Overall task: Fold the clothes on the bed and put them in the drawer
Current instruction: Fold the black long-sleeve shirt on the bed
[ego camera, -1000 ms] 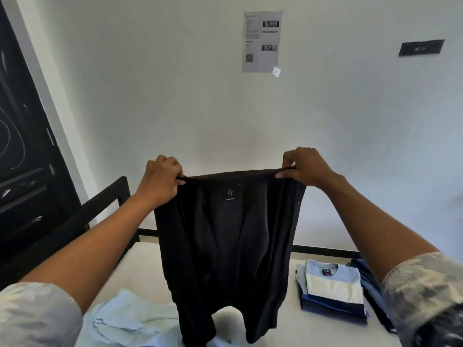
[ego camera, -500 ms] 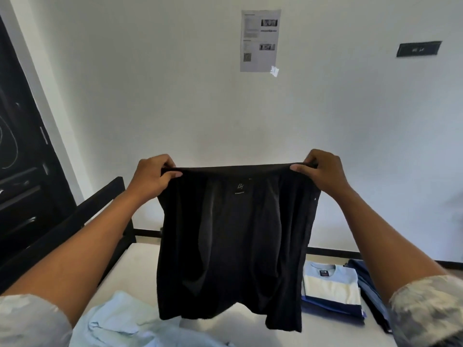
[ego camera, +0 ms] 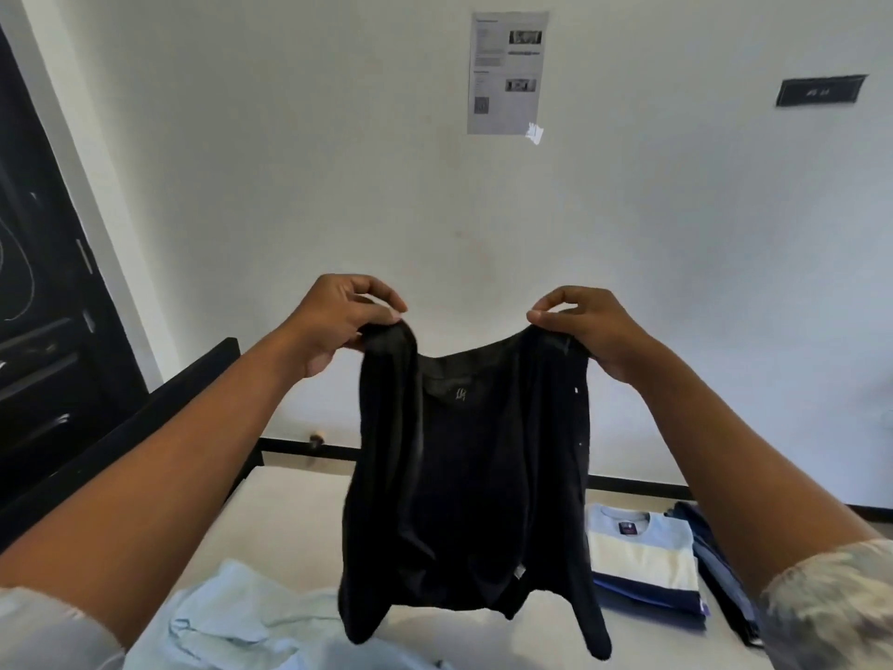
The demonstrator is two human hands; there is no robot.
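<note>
A black garment (ego camera: 473, 495) hangs in the air above the bed (ego camera: 290, 515). My left hand (ego camera: 338, 321) pinches its upper left corner. My right hand (ego camera: 584, 326) pinches the upper right corner. The top edge sags between my hands and the sides fold inward. A small pale logo shows below the top edge. Its lower hem dangles just above the mattress.
A crumpled light blue garment (ego camera: 232, 621) lies on the bed at the near left. A folded striped shirt (ego camera: 642, 553) tops a stack at the right, beside dark blue folded clothes (ego camera: 720, 573). A black bed frame (ego camera: 159, 418) runs along the left. A dark door (ego camera: 43, 302) stands far left.
My hands have come closer together, so the garment's taut top edge now sags and its sides fold inward. The hem has dropped slightly lower.
</note>
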